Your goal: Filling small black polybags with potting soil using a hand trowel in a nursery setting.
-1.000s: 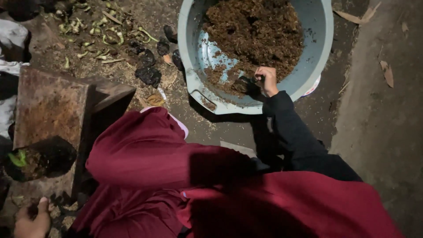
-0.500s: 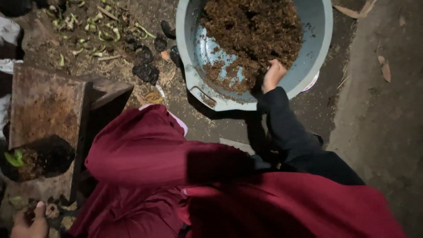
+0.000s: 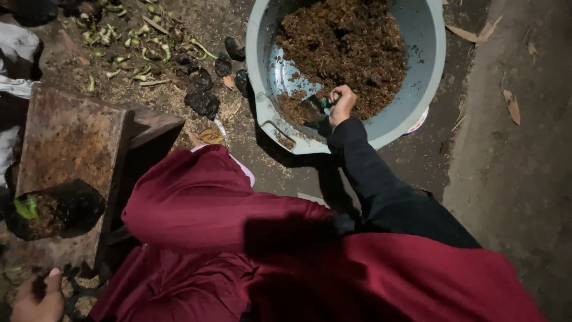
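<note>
At the lower left corner of the ground, the left hand (image 3: 37,295) rested with its thumb raised and its fingers curled; whether it gripped anything could not be told in the dark. Just above it, a black planting bag (image 3: 56,209) filled with soil and holding a small green seedling (image 3: 25,207) sat at the near edge of a worn wooden stool (image 3: 68,143). Beyond the stool's far right corner, scattered green pods (image 3: 128,45) and several crumpled black bags (image 3: 202,101) lay on the dirt. A maroon cloth (image 3: 196,203) covered the person's lap in the middle.

Further right, a grey-blue plastic basin (image 3: 426,65) stood on the ground, heaped with brown fibrous soil mix (image 3: 351,42). The right hand (image 3: 342,104), reaching from a dark sleeve (image 3: 369,173), was inside the basin near its near rim, fingers clamped around the green handle of a small trowel (image 3: 316,110) whose blade lay in the soil mix. Dry leaves (image 3: 512,104) lay on the ground by the right edge.
</note>
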